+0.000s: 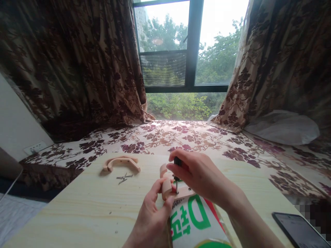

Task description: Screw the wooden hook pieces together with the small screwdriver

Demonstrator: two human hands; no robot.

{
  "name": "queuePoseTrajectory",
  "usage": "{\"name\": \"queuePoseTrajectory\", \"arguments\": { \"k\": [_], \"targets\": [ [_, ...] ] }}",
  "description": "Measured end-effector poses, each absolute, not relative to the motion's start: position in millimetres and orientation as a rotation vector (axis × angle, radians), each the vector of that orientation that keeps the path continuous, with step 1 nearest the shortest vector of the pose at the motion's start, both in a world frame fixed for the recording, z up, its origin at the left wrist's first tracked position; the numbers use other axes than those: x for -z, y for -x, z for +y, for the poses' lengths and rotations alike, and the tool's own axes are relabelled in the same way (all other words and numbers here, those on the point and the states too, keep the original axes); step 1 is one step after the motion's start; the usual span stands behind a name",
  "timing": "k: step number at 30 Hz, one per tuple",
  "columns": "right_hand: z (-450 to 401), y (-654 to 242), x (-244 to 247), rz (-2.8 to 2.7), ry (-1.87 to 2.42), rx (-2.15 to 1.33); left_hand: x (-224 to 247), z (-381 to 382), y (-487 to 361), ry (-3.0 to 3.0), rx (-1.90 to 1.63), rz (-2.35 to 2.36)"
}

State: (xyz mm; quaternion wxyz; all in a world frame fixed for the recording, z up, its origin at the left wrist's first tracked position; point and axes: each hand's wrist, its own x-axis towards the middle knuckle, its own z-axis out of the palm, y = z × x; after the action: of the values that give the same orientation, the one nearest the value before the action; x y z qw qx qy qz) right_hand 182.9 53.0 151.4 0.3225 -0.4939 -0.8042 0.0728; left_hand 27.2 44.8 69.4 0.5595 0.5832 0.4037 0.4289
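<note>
My right hand [191, 170] is closed round the black handle of a screwdriver [177, 168], which stands upright. Its metal tip meets a screw in a light wooden piece [184, 193]. Beside the tip, my left hand [159, 203] pinches the rounded wooden end [167, 187] of that piece. Another rounded wooden part [163, 169] shows just behind. Under both hands lies a white package [188, 220] with green and red print. To the left, curved wooden pieces [121, 161] rest on the table, with several screws [124, 177] in front of them.
The pale wooden table [85, 206] bears a dark phone [300, 229] at the right. Beyond it is a ledge with floral cloth [165, 137], a window [192, 44] between patterned curtains [111, 62], and a whitish bag [284, 127] at the right.
</note>
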Motion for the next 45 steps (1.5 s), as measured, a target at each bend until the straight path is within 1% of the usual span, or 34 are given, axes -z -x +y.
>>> {"name": "queuePoseTrajectory", "arguments": {
  "k": [4,11,18,27,34,41,45],
  "targets": [
    [51.4,-182.4,-152.8,-2.172,1.221,-0.249,-66.6,45.2,-25.1,-1.427,-1.037,0.968],
    [56.6,-182.3,-149.9,-2.077,1.371,-0.095,-69.9,43.3,-26.2,-1.356,-0.992,0.926],
    [45.8,-180.8,-156.5,-2.195,1.220,-0.322,-68.9,44.6,-25.8,-1.374,-1.055,0.989],
    [55.0,-180.0,-149.0,-2.088,1.396,-0.125,-67.0,45.0,-25.6,-1.432,-1.029,0.930],
    [53.3,-178.3,-147.4,-2.144,1.342,-0.181,-67.0,43.1,-24.5,-1.354,-1.021,0.937],
    [58.2,-177.4,-143.6,-2.092,1.410,-0.060,-68.8,43.8,-25.6,-1.424,-1.018,0.908],
    [57.8,-176.2,-143.9,-2.108,1.406,-0.087,-67.0,42.5,-26.2,-1.381,-1.032,0.907]
  ]
}}
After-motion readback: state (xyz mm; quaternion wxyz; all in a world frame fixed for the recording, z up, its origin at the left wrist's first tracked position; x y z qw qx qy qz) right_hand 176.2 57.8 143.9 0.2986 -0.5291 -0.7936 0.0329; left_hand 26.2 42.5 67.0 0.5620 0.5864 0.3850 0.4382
